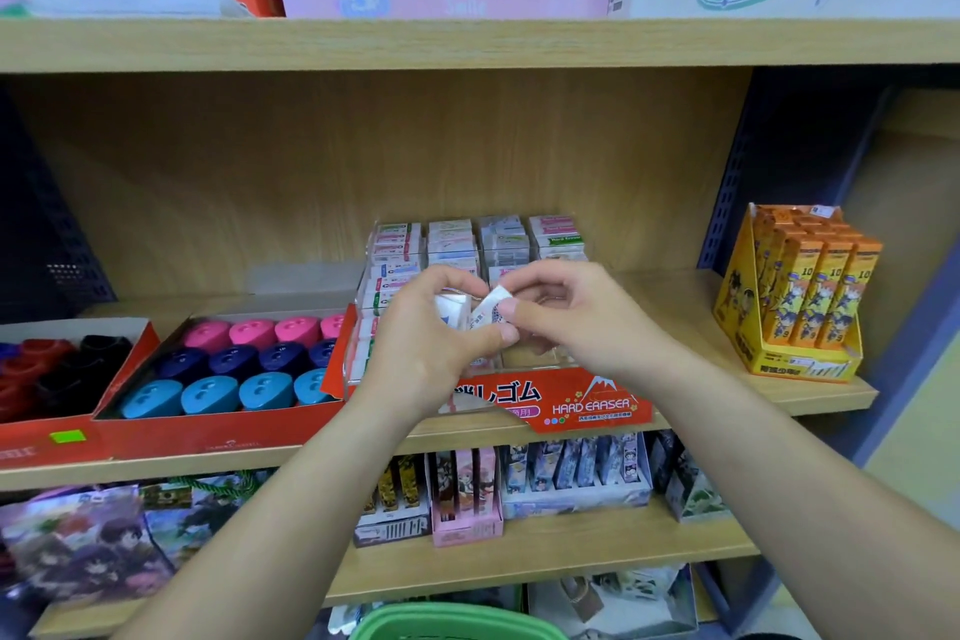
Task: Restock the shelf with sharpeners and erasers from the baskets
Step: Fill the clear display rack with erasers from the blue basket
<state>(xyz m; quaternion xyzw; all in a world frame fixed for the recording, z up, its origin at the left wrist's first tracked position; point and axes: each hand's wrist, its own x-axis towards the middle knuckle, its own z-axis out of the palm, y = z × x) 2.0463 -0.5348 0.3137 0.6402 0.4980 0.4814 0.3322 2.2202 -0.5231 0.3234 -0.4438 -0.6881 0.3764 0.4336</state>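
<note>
2 hands are working, the left hand (415, 343) and the right hand (566, 322), and they are holding 2 erasers, the plain eraser (453, 309) and the printed eraser (491, 311). 12 sharpeners are sitting in 1 red tray (218, 424): 4 pink sharpeners (252, 332), 4 dark blue sharpeners (234, 361) and 4 light blue sharpeners (210, 395). 4 eraser stacks (451, 239) are standing at the back of 1 clear case (356, 353). 1 green basket (457, 621) is showing. 3 orange packs (826, 296) are facing front in 1 orange box (795, 365).

I face light wooden shelves (467, 44) with a wooden back board (311, 161). A dark blue metal post (727, 203) stands beside them.
</note>
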